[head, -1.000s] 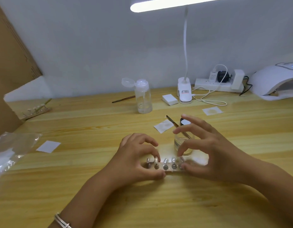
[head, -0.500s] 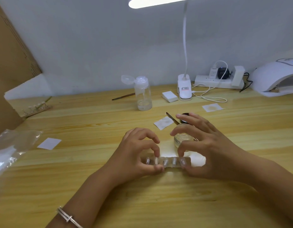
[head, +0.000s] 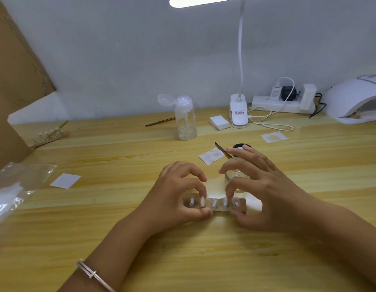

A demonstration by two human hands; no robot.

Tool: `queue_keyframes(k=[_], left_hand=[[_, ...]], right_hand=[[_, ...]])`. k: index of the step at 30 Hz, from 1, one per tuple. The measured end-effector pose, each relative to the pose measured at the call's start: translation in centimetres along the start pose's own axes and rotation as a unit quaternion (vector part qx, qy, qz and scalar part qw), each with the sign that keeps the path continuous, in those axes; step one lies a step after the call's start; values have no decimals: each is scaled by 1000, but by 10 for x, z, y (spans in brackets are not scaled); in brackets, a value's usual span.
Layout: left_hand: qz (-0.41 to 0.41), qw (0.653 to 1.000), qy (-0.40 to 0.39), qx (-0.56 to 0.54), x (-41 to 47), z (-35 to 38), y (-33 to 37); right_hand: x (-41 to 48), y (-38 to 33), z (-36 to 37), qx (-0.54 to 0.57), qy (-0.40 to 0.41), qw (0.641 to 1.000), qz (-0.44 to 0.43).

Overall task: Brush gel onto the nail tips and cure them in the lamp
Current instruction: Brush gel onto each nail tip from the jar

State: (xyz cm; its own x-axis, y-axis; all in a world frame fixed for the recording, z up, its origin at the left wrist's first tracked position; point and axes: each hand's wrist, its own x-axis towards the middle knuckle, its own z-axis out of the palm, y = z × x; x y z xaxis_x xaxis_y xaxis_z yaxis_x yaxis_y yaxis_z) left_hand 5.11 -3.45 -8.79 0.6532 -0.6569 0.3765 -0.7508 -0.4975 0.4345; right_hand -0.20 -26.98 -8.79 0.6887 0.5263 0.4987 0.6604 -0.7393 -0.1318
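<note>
The curing lamp [head: 351, 100] sits at the far right corner of the table [head: 140, 260], well apart from my work near the middle. The strip has a long carry ahead, and if I tilt it on the way I judge wet gel could run or a tip could drop off.

Closer in, the open gel jar [head: 235, 175] stands just beyond my right hand [head: 267, 197], with the brush [head: 222, 150] propped on its rim. My raised fingers hang right over both, so a careless lift could knock the brush off or tip the jar.

The strip [head: 243, 205] looks light and narrow. If I squeeze it unevenly it may twist or flip.

My smallest worry is the five nail tips [head: 213, 204] standing in a row on it. My fingertips are touching or almost touching some of them, so I could smudge or loosen one.

My left hand [head: 172, 203] reaches in from the near edge. Its thumb is against the near side of the strip's left end and its forefinger is curled down onto the far side, pinching it, with the other fingers arched above.

My right hand mirrors it on the right end, thumb on the near side and one finger curled down to the far side. Its remaining fingers are spread and lifted over the jar.

I cannot tell whether the strip rests on the table or is just off it.
</note>
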Motion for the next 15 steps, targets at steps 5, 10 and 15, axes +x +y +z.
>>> queue_keyframes(k=[5,10,15], left_hand=[[4,1000,2,3,1,0,2],[-6,1000,-3,-1,1,0,3],[-4,1000,-6,1,1,0,3]], right_hand=[[5,-8,9,-16,26,1000,0],[7,-9,14,-9,35,999,-11],[6,-9,13,-3,29,1000,1]])
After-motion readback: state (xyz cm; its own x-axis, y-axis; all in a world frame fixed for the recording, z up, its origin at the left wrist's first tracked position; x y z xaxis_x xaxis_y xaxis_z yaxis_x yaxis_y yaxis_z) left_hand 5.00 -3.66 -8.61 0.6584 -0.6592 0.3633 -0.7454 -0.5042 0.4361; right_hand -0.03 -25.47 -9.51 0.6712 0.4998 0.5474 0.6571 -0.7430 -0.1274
